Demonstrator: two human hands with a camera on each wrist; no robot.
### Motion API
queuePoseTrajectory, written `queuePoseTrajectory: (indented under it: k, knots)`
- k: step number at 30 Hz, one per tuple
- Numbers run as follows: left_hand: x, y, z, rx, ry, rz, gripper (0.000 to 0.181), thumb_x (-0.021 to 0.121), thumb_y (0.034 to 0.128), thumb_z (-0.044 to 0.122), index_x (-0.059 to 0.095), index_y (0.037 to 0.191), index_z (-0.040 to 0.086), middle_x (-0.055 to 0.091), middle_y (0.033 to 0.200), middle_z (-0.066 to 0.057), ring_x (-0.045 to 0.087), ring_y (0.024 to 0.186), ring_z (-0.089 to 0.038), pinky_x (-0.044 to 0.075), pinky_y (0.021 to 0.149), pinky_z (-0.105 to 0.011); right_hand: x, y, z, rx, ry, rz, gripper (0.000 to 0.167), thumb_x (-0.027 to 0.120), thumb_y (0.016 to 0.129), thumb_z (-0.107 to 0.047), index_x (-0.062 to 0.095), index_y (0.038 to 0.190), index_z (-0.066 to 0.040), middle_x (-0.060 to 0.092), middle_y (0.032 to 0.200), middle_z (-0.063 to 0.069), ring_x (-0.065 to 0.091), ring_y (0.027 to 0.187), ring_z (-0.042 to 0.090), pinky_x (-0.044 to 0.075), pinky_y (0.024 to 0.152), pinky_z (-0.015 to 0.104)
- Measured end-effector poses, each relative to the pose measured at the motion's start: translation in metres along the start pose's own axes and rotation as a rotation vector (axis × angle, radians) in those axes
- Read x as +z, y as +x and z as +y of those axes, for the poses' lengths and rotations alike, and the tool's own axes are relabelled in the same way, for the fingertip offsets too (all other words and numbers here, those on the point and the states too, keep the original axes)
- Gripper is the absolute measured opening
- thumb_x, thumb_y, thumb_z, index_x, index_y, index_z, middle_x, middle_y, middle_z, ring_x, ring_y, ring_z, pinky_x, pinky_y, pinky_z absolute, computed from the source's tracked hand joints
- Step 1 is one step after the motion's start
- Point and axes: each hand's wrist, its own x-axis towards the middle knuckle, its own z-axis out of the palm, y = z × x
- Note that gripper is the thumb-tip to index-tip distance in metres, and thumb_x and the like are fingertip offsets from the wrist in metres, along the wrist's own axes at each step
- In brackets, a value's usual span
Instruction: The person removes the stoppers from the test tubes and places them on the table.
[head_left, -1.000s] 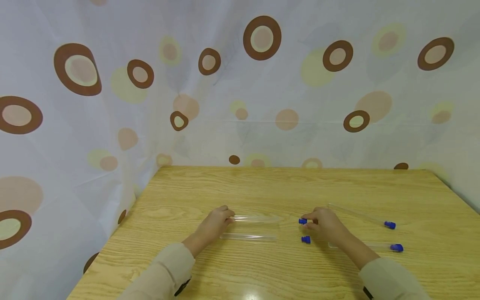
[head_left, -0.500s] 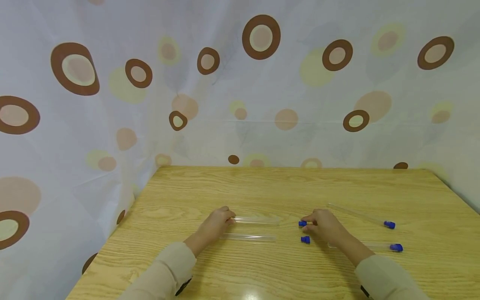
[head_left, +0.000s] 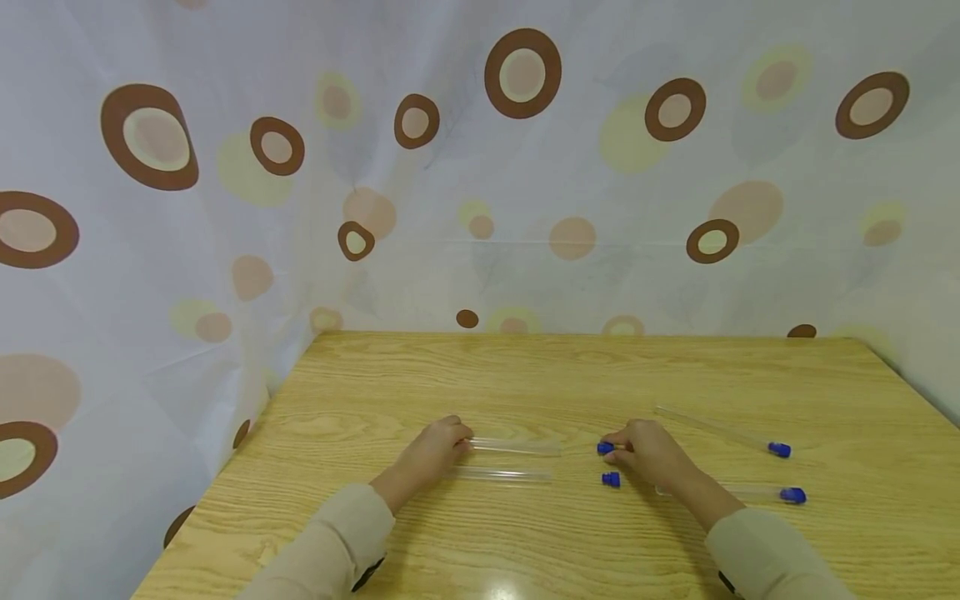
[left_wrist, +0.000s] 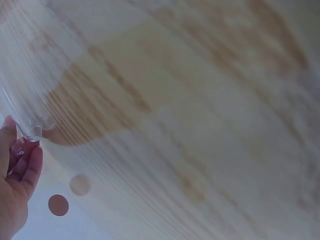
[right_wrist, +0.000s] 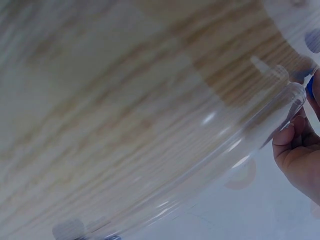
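Note:
In the head view, my left hand [head_left: 432, 452] pinches the left end of a clear test tube [head_left: 517, 447]. Its right end points toward my right hand. A second clear test tube [head_left: 502, 475] lies just nearer to me. Between thumb and fingers, my right hand [head_left: 649, 450] holds a small blue stopper [head_left: 604, 448], apart from the tube's end. Another blue stopper [head_left: 611, 480] lies on the table below it. The left wrist view shows the fingers [left_wrist: 34, 167] at the tube's rounded end [left_wrist: 32, 132]. Only a sliver of blue stopper [right_wrist: 309, 87] appears in the right wrist view.
Two test tubes lie at the right, a farther one [head_left: 720, 427] slanted and a nearer one [head_left: 757, 490] partly behind my right forearm. Both have blue stoppers in their right ends. The wooden table [head_left: 480, 375] meets a dotted curtain [head_left: 525, 275] at the back and left.
The tube in my left hand has shifted slightly toward me, its left end now a little farther right. My right hand has lowered slightly with its stopper. The other tubes stay put.

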Motion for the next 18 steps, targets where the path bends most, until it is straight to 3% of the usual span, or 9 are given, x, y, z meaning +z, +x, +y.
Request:
queuePoseTrajectory:
  k: [13,18]
  knots:
    - [0.0019,0.0007,0.0005,0.014,0.101,0.028,0.010,0.066,0.0849,0.012,0.069,0.090,0.003,0.061,0.082,-0.005,0.059,0.074,-0.014,0.051,0.062,-0.020,0.0007,-0.0003,-0.0008,0.011,0.017,-0.023,0.030,0.066,0.085,-0.015,0.067,0.108,0.004,0.056,0.068,0.000,0.034,0.053,0.006,0.031,0.046,0.019]
    - [0.0022,-0.0003,0.0002,0.013,0.147,0.035,0.014,0.066,0.0850,0.014,0.069,0.092,0.003,0.061,0.087,-0.005,0.061,0.078,-0.016,0.053,0.066,-0.020,0.0002,-0.0016,-0.0022,0.009,0.028,-0.022,0.031,0.065,0.085,-0.014,0.066,0.109,0.005,0.053,0.066,-0.001,0.032,0.051,0.006,0.030,0.045,0.019]
